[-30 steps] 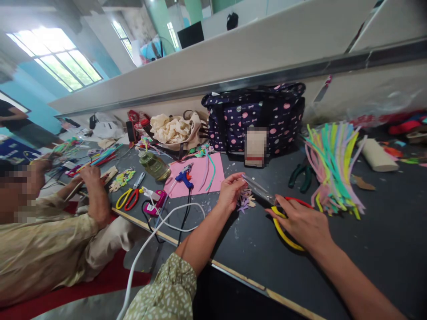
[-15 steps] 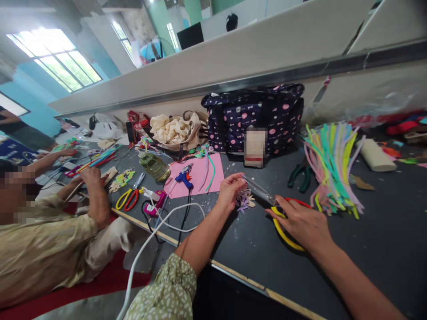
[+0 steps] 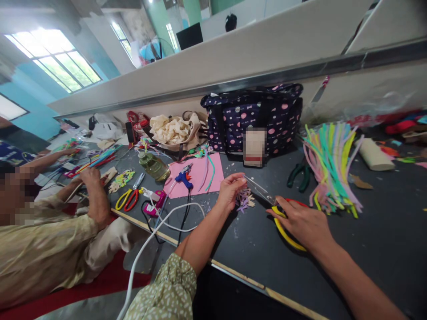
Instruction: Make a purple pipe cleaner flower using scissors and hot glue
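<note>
Toward the upper middle of the frame, a beige fabric bag (image 3: 196, 129) is heaped with crumpled cream cloth (image 3: 171, 130); in front of it, left of centre, a clear bottle (image 3: 155, 168) holds yellowish-green liquid. A navy patterned tote bag (image 3: 256, 113) stands at upper centre, its contents hidden.

Right of centre are the scissors (image 3: 271, 199), handles toward the lower right and blades pointing to the upper left, the long axis slanting between. The right hand (image 3: 307, 224) is curled around the red and yellow handles, so the blades extend beyond its fingers. How far the blades are parted is unclear. The left hand (image 3: 230, 193) has thumb and fingers pinched together at the blade tips; whatever is between them is too small to tell. Lilac and cream scraps (image 3: 246, 201) lie just beside that hand, on the dark tabletop (image 3: 253, 249).
</note>
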The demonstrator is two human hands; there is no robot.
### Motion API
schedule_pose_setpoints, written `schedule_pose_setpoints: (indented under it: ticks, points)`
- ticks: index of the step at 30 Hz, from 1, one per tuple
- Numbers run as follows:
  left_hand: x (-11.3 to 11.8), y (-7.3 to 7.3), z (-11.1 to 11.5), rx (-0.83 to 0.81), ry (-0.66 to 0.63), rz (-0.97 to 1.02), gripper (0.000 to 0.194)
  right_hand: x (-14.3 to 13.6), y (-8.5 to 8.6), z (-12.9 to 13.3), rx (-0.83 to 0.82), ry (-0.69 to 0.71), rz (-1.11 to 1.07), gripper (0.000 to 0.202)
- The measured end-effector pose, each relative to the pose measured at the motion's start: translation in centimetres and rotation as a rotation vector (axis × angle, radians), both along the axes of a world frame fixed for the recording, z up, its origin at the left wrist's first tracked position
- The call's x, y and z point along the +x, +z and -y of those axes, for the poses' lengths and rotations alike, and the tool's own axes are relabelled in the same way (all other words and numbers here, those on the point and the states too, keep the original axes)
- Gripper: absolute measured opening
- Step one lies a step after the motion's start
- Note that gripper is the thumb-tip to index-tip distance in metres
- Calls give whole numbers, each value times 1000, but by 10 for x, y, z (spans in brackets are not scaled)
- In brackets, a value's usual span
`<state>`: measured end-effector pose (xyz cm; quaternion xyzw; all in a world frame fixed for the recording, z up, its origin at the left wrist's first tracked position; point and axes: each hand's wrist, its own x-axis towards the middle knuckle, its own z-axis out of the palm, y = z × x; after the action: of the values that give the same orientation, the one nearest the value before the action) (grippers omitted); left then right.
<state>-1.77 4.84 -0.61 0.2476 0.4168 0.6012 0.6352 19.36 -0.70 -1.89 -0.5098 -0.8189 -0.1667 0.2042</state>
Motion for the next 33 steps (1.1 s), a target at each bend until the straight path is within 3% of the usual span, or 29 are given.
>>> schedule_pose_setpoints:
  ticks: [5,14,25,33]
  points:
    - [0,-1,-1,-3,-9,20,36,2,-5,-4,-18,-21,-76,46]
    - [-1,3,1,6,-18,55,34,-2,4,-1,-129,-9,-140,59]
    - [-3,2,-1,19,-33,120,35,0,-6,-6,37,-1,-54,47]
    - [-3,0,-1,18,-41,125,33,1,-6,-5,46,-11,2,40]
